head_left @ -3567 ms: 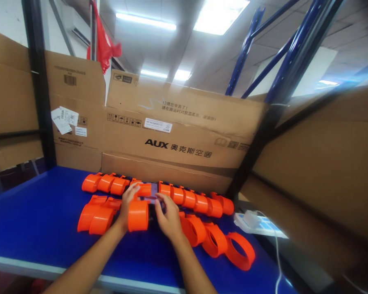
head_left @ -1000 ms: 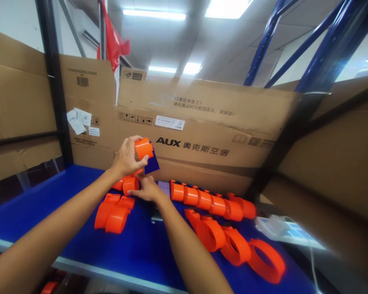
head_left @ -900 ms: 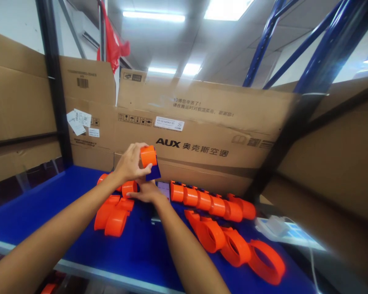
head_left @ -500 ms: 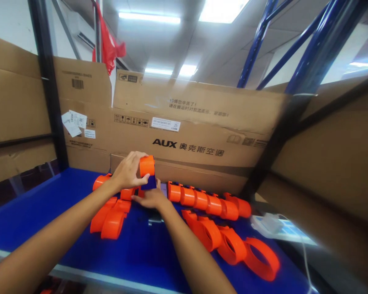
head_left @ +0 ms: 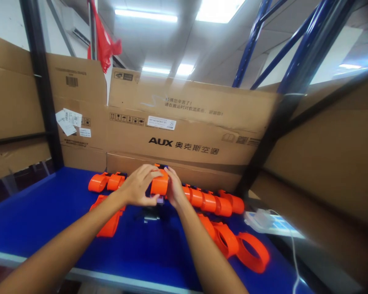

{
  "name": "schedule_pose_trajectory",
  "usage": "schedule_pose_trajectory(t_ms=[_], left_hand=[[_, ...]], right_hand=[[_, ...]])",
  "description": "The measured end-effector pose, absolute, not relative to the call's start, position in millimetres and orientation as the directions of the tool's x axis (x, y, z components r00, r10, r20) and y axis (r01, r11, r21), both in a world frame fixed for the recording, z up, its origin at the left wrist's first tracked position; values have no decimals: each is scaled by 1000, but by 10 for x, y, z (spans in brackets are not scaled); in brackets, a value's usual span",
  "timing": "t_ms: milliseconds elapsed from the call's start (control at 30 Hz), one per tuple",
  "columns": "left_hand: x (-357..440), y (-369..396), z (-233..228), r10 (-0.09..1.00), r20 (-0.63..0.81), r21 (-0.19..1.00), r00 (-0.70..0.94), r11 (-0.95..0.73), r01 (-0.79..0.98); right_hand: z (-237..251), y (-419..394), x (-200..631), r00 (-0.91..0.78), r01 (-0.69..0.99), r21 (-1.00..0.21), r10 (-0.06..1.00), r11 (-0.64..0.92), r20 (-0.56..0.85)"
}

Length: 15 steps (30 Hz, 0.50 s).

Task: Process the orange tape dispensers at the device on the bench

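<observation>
Head view, left hand (head_left: 138, 190) and right hand (head_left: 173, 188), fingers of both pinching 1 orange ring (head_left: 159, 185), row of orange rings (head_left: 213, 202) just beside right fingers

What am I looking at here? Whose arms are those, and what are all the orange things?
The camera sits on a person's head and looks forward and down, so the two bare arms are that person's own. The left hand and the right hand together grip one short orange plastic cylinder piece just above a blue table. More orange pieces lie in a back row, some to the left, and wide orange plastic rings lie nearer on the right. Behind stands a big brown cardboard box with printed letters. A white device with a cable rests at the right edge.
</observation>
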State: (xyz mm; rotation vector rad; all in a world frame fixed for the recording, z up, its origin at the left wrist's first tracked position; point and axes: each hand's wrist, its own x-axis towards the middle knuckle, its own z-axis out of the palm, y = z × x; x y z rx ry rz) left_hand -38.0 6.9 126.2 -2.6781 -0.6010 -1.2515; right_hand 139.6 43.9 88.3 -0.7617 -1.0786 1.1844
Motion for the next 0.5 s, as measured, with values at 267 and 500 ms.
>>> schedule_pose_trajectory(t_ms=[267,500], left_hand=[[-20,-144,877,586,721,573,370,-804,157],[337,179,397,922,365,882,131,-297,-366]], right_hand=[[645,308,1564,101,-285,-908,951,308,291],[397,316,1650,166,-59,-925,917,376,362]])
